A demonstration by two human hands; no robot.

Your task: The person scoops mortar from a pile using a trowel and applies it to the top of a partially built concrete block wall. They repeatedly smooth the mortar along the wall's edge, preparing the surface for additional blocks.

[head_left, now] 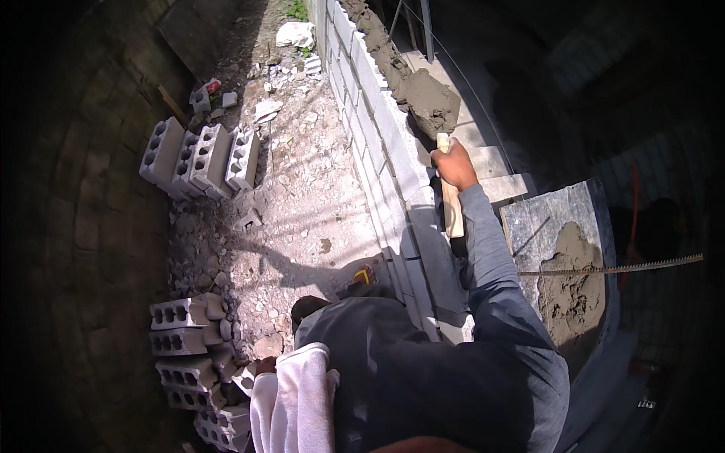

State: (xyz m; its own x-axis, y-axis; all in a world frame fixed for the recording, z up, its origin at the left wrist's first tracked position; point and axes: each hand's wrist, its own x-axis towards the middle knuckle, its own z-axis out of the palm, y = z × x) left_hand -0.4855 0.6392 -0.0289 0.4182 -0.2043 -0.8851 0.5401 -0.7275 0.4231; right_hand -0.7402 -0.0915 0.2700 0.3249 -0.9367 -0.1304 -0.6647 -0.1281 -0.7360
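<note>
My right hand (pixel 455 164) is closed round the wooden handle of a trowel (pixel 452 215), above the top of a grey block wall (pixel 389 143). Its blade cannot be made out; a heap of wet mortar (pixel 432 102) lies just past the handle's far end. From there a rough mortar bed (pixel 381 53) runs along the wall top. A small patch that may be my left hand (pixel 266 365) shows beside a white cloth (pixel 294 400) at the lower left; its fingers are hidden.
A mortar board (pixel 529 223) with spread mortar (pixel 574 279) stands to the right, a toothed metal strip (pixel 642 266) crossing over it. Hollow blocks (pixel 208 158) stand on the rubble-strewn ground (pixel 302 189) at left, with more stacked blocks (pixel 181 340) nearer me.
</note>
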